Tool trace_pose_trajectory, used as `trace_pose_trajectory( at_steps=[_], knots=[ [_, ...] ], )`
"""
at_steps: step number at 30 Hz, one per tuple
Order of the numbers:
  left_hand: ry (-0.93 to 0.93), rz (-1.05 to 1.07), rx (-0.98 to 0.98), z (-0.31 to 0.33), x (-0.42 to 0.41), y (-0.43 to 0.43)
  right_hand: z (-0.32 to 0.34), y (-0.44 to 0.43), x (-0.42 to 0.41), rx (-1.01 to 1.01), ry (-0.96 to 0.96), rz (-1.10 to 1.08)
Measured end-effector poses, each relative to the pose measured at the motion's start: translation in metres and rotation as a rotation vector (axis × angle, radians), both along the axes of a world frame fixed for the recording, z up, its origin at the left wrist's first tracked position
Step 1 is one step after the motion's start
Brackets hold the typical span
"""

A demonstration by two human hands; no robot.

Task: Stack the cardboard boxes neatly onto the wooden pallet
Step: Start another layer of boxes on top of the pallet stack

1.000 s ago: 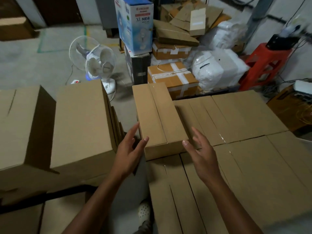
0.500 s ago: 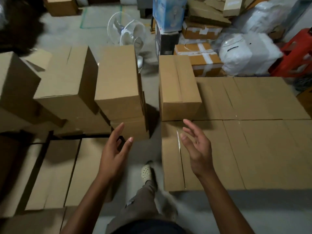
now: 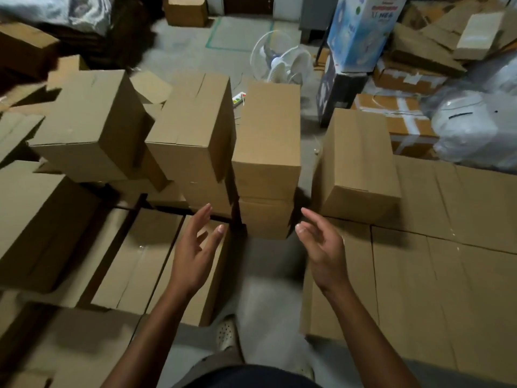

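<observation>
Head view: my left hand [image 3: 195, 247] and my right hand [image 3: 321, 245] hover apart above the floor [image 3: 265, 301]. On both, the fingers are spread and relaxed, the palms face each other, and nothing is held.

Just beyond the hands, between them, stands a column of cardboard boxes [image 3: 265, 135]. To my right, a flat layer of boxes [image 3: 447, 261] lies edge to edge, and a single box [image 3: 358, 158] rests on its far left corner. To my left, a loose pile of boxes [image 3: 92, 121] sits askew. A white fan [image 3: 282, 60] stands on the floor behind the column.
</observation>
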State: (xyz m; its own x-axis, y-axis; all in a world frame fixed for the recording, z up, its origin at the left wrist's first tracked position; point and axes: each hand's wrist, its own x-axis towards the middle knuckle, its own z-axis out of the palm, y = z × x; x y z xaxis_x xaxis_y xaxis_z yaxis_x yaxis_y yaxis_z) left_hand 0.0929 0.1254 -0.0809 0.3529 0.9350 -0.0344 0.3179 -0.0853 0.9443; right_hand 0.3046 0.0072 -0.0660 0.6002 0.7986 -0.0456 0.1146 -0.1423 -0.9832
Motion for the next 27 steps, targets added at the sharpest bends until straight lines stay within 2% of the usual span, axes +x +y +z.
trace_pose_trajectory(
  at_steps=[7, 13, 19, 27],
  knots=[
    [-0.067, 0.011, -0.012, -0.001, -0.043, 0.091, -0.014, 0.09, -0.032, -0.004, 0.019, -0.036],
    [-0.067, -0.034, -0.049, -0.008, -0.032, 0.155, -0.017, 0.136, -0.029, -0.037, 0.057, -0.095],
    [-0.05, -0.095, -0.064, -0.025, 0.027, 0.227, -0.026, 0.195, 0.02, -0.068, 0.073, -0.157],
    [-0.024, -0.059, -0.104, -0.05, 0.133, 0.332, -0.061, 0.292, 0.123, -0.187, 0.073, -0.172]
  ],
)
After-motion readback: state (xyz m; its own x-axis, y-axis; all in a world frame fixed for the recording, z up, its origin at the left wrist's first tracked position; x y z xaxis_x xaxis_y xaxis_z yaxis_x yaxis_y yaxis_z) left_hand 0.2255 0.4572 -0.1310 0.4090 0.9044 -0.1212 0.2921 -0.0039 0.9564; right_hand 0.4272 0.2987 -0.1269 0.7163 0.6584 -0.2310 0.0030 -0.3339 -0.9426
